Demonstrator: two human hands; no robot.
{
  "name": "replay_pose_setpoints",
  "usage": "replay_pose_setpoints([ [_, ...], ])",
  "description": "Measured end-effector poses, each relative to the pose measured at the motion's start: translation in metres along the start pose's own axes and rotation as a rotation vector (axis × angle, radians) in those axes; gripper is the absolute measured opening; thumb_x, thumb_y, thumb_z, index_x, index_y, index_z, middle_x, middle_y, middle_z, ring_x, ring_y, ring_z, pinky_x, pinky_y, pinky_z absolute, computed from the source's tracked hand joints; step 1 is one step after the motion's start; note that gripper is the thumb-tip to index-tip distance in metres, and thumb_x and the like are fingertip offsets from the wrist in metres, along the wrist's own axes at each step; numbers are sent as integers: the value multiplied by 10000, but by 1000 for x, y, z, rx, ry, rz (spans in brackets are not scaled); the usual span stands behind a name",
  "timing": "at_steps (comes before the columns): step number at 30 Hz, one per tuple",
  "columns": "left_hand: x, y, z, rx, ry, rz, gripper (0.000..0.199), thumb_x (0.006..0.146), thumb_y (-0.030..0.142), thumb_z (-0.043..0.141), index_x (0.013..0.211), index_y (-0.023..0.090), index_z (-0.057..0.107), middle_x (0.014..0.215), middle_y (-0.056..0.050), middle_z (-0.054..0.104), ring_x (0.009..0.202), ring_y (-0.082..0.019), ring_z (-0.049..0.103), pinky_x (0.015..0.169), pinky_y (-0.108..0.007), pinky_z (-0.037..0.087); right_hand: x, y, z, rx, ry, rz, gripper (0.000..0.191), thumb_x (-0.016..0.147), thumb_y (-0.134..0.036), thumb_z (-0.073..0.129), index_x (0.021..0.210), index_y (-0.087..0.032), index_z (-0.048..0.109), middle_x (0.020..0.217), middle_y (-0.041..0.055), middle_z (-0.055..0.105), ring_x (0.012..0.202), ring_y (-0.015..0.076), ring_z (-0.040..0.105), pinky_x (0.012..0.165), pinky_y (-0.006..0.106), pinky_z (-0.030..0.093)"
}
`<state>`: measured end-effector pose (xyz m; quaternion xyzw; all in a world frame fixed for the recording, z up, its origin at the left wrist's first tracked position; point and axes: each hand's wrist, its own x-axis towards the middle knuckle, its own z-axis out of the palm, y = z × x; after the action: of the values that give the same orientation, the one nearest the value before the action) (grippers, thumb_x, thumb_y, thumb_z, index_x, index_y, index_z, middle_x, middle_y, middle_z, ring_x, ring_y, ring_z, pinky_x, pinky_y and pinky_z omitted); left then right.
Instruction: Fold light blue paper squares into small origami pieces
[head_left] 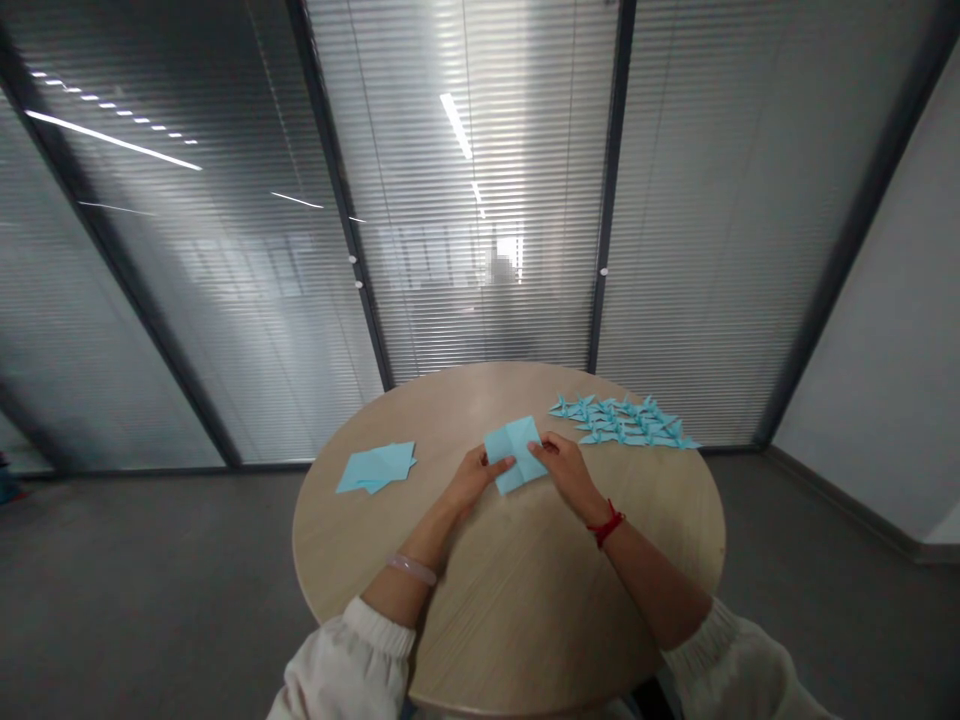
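Creased blue paper sheet (519, 452), left grip (470, 479) pinching its left edge, right grip (570, 474) its right, open bench (536, 610) toward near rim.

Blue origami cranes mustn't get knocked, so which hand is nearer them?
Right. The right hand is close beside the origami cranes; the left hand is farther left, across the creased paper.

Free passages about my hands on the round table (525, 600). A bare strip separates my left hand (471, 478) from the overlapping blue sheets (375, 467); beyond my right hand (566, 468), rows of folded paper figures (630, 424) obstruct a low outward sweep. Open wood lies between my arms (652, 580). Clearance beneath the creased sheet (517, 447) is hard to judge from above.
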<state>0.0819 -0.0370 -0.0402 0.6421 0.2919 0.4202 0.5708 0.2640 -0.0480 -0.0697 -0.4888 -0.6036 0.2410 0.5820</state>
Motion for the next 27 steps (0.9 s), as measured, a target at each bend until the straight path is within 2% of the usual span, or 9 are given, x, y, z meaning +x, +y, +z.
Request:
replay_pose_setpoints([
  [8, -1, -3, -1, -60, -47, -64, 462, 631, 318, 805, 1015, 89, 691, 995, -133, 716, 878, -246, 657, 866, -380, 470, 1, 6, 1, 42, -6, -11, 299, 809, -454, 574, 832, -165, 647, 729, 30, 651, 660, 175, 576, 593, 265, 445],
  [11, -3, -2, -2, -30, -68, -72, 457, 631, 295, 805, 1025, 100, 683, 1023, -125, 711, 888, -240, 653, 870, -367, 465, 0, 2, 0, 26, -24, -48, 281, 832, -436, 554, 896, -176, 641, 815, 37, 670, 735, 183, 602, 657, 274, 466],
  [16, -5, 3, -5, -26, -151, -112, 601, 610, 262, 818, 1165, 147, 617, 1106, -107, 686, 943, -234, 638, 866, -346, 467, -2, -7, -5, -55, -64, -163, 252, 876, -392, 520, 924, -181, 648, 897, 45, 678, 833, 186, 608, 768, 286, 459],
  [23, -2, -4, -10, -46, -164, -185, 451, 695, 388, 752, 1035, 101, 680, 957, -118, 714, 779, -206, 649, 757, -312, 477, -7, -15, -3, -124, -189, -241, 210, 884, -321, 530, 962, -188, 672, 990, 69, 694, 916, 196, 625, 860, 329, 454],
  [27, -4, -5, -6, -22, -127, -203, 416, 686, 431, 752, 926, 93, 714, 867, -109, 728, 738, -215, 656, 742, -320, 477, -10, -17, 0, -137, -173, -253, 237, 858, -310, 564, 1047, -202, 656, 1054, 70, 684, 968, 205, 616, 887, 350, 452],
])
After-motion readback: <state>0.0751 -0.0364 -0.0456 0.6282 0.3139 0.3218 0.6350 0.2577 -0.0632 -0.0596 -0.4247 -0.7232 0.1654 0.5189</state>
